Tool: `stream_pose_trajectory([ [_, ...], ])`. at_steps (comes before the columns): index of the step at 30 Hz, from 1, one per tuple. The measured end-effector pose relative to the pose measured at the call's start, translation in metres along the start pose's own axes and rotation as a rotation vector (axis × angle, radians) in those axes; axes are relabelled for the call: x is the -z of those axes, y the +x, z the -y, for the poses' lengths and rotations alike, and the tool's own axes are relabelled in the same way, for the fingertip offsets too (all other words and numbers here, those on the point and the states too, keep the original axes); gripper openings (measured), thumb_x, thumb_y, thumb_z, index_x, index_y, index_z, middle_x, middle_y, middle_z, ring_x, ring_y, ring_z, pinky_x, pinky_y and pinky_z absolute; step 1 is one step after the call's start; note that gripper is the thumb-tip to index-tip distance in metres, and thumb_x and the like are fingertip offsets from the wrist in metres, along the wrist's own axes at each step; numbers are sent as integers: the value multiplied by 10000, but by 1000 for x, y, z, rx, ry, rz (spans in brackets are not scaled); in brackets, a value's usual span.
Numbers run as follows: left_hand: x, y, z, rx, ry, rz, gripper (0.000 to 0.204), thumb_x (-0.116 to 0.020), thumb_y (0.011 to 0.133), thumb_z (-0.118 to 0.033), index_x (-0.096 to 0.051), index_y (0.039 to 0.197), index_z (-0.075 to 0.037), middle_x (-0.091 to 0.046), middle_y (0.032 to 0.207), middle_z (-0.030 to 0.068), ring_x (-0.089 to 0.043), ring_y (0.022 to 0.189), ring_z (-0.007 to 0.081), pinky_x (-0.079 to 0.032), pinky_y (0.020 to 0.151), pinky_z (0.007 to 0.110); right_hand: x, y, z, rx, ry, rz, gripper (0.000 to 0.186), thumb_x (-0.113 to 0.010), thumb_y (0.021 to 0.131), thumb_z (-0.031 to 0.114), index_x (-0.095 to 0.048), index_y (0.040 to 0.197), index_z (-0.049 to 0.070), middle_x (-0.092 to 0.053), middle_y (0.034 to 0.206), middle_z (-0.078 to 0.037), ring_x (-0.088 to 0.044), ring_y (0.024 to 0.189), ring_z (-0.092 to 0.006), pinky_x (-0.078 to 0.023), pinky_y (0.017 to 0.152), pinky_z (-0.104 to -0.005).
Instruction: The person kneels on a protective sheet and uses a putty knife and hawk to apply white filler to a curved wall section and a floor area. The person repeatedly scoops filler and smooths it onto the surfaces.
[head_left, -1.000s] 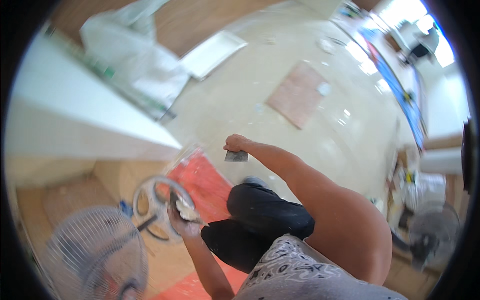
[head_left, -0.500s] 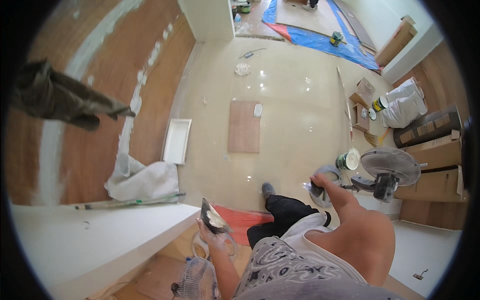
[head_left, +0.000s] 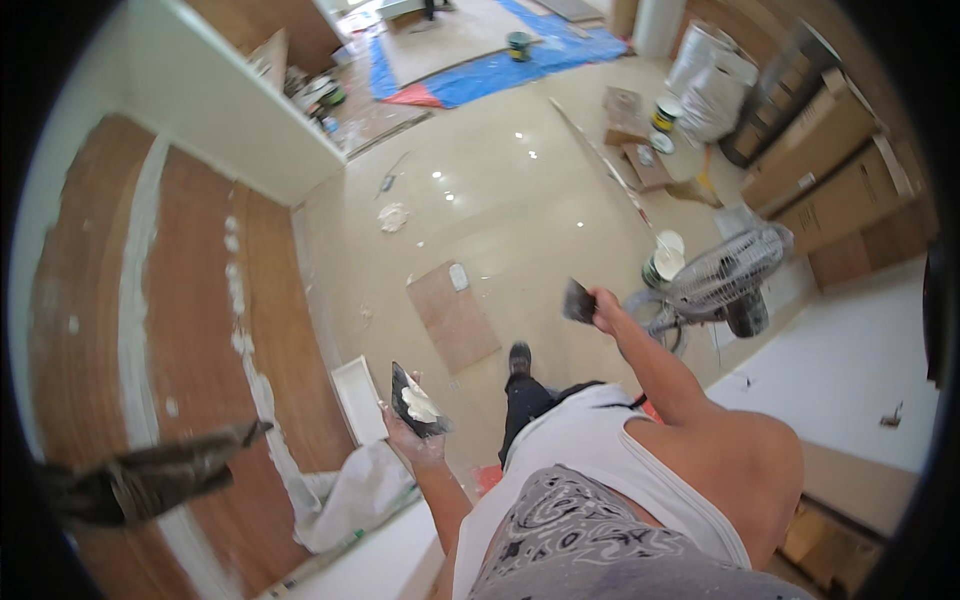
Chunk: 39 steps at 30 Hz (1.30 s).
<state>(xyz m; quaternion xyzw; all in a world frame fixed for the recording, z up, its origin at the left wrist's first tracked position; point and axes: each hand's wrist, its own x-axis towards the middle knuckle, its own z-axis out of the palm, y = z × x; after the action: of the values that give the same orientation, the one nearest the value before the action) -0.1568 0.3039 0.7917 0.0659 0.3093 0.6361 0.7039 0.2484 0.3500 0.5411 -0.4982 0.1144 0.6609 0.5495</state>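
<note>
My left hand (head_left: 424, 449), dusted with white, is closed around a dark, flat putty plate (head_left: 439, 429). A lump of white putty (head_left: 419, 403) lies on its upper face. Held out ahead and to the right, my right hand (head_left: 605, 309) grips a dark, wide-bladed scraper (head_left: 578, 301), its blade turned to the left over the floor. The two tools are well apart. Under the plate, some fingers of my left hand are hidden.
Left stands a wood panel wall (head_left: 190, 290) with white filled seams. A brown board (head_left: 452, 318) and a white tray (head_left: 360, 400) are on the floor. Right are a fan (head_left: 730, 268), an open bucket (head_left: 661, 267), a pole (head_left: 600, 160) and cartons (head_left: 835, 215). Blue sheeting (head_left: 470, 92) lies far off.
The view has turned and moved forward. My right hand has come away from beside the fan's base and is out over the floor with the scraper. My left hand still holds the loaded plate.
</note>
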Motion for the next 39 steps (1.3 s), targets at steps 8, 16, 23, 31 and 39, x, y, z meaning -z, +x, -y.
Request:
stream_pose_trajectory([
  [8, -69, 126, 22, 205, 318, 285, 559, -389, 988, -365, -294, 1443, -54, -359, 1466, 132, -436, 1261, 193, -393, 1017, 340, -159, -9, 60, 74, 236, 218, 127, -580, 860, 63, -564, 986, 47, -587, 1001, -84, -579, 885, -196, -480, 870, -346],
  [16, -157, 270, 80, 514, 417, 296, 367, -440, 992, -334, -527, 1216, -56, -620, 1120, 59, -617, 978, 178, -502, 870, 362, -241, -35, 133, 235, 356, 387, 111, -622, 822, 47, -585, 923, 74, -622, 950, -46, -597, 907, -154, -492, 845, -308],
  [23, -254, 389, 175, 647, 485, 388, 357, -451, 985, -343, -528, 1184, -58, -634, 1057, 69, -641, 916, 182, -538, 809, 358, -285, 32, 244, 294, 206, 389, 97, -609, 834, 43, -545, 902, 68, -634, 905, -37, -621, 863, -144, -510, 831, -294],
  [31, -367, 539, 217, 549, 324, 318, 369, -423, 993, -323, -523, 1190, -28, -643, 1079, 97, -653, 932, 200, -537, 830, 373, -352, 128, 406, 349, -258, 413, 113, -597, 912, 212, -556, 939, 110, -604, 958, -21, -573, 861, -105, -449, 753, -265],
  [39, -436, 690, 175, 252, -2, 407, 485, -386, 980, -400, -548, 1198, 2, -647, 1093, 131, -648, 951, 255, -520, 860, 399, -446, 270, 574, 510, -677, 411, 150, -581, 914, 241, -581, 888, 92, -633, 898, -20, -590, 805, -107, -455, 726, -265],
])
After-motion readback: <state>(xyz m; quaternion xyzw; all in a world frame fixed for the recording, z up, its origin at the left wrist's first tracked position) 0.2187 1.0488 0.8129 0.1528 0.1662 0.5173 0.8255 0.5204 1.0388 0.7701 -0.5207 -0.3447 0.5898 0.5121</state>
